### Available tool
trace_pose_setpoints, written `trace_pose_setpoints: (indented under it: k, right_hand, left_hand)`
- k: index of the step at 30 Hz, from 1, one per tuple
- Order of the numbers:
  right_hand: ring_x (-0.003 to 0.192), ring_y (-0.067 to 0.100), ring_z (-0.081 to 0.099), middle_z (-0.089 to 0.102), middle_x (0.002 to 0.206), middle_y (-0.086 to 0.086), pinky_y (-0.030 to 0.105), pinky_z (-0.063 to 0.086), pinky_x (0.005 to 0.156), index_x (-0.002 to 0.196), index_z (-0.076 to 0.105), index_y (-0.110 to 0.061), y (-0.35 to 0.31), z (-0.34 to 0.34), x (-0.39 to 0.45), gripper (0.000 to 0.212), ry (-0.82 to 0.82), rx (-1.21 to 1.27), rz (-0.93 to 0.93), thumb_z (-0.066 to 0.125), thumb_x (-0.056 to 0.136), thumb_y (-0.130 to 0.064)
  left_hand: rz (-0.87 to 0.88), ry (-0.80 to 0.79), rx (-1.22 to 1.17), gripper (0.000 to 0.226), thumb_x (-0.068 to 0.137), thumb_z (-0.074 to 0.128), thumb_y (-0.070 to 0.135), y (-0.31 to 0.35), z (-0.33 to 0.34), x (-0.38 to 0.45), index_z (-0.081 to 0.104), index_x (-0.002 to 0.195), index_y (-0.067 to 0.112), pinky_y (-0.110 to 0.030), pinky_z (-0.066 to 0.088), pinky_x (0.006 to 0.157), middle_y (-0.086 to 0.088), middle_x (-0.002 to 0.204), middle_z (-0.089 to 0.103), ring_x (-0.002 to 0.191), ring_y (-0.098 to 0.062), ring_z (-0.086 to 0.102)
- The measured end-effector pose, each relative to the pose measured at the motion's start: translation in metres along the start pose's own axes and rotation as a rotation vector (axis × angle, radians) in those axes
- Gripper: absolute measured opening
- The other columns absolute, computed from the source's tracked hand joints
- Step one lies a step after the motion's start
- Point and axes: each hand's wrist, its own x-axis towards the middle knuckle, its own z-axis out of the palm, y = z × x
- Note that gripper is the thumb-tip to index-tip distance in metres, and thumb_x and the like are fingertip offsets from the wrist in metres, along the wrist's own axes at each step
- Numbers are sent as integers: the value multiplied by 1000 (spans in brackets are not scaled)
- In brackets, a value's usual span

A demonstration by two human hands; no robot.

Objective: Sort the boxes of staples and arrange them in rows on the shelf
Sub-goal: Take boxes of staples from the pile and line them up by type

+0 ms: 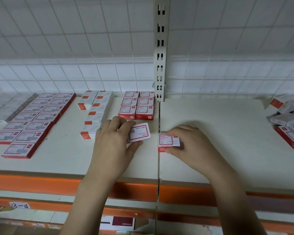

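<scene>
My left hand (pixel 114 141) pinches a small white staple box with a red frame (pixel 140 133), tilted, just above the cream shelf (pixel 210 119). My right hand (pixel 188 143) grips another red-and-white staple box (pixel 168 140) resting on the shelf at the seam between the two shelf boards. Behind them stands a block of matching red-and-white boxes in two columns (pixel 137 106). A row of white boxes with red tabs (pixel 95 111) lies left of that block. Farther left, two long rows of flatter red-edged boxes (pixel 36 119) run toward the back.
An unsorted heap of staple boxes (pixel 287 116) lies at the right edge of the shelf. A slotted metal upright (pixel 160 53) rises at the back centre before a wire grid wall. The shelf front carries an orange strip (pixel 41 182) with a label.
</scene>
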Motion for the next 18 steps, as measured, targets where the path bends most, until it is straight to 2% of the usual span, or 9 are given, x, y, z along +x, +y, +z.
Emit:
trace_pose_setpoints:
  k: [4,9,13,18]
  right_hand:
    - [102,16,47,61,106,-11,21,31,86,113,65,-26,-4,1,9,36,33,-24,14,69,78,-33]
    - [103,19,47,61,109,-6,19,28,80,114,64,-21,-17,4,20,36,152,-36,59,71,79,-28]
    - [104,20,49,62,112,-6,18,29,81,113,64,-20,-34,19,37,35,154,-37,68,71,79,-27]
    - [113,20,49,59,124,-4,19,33,92,116,65,-16,-51,40,49,35,118,-8,123,68,81,-13]
  left_hand:
    - [25,28,-16,42,67,81,23,-18,-2,8,67,104,9,-38,43,67,-10,94,61,82,-33,54]
    - [65,32,-23,41,67,81,24,-46,-8,20,67,103,9,-31,34,67,-8,93,61,81,-32,54]
    - [89,26,-54,42,69,66,36,-71,-14,28,67,103,12,-30,34,66,-6,93,61,81,-31,54]
    - [108,34,-79,41,68,65,35,-96,-19,29,68,101,12,-30,35,67,-6,92,62,81,-31,53]
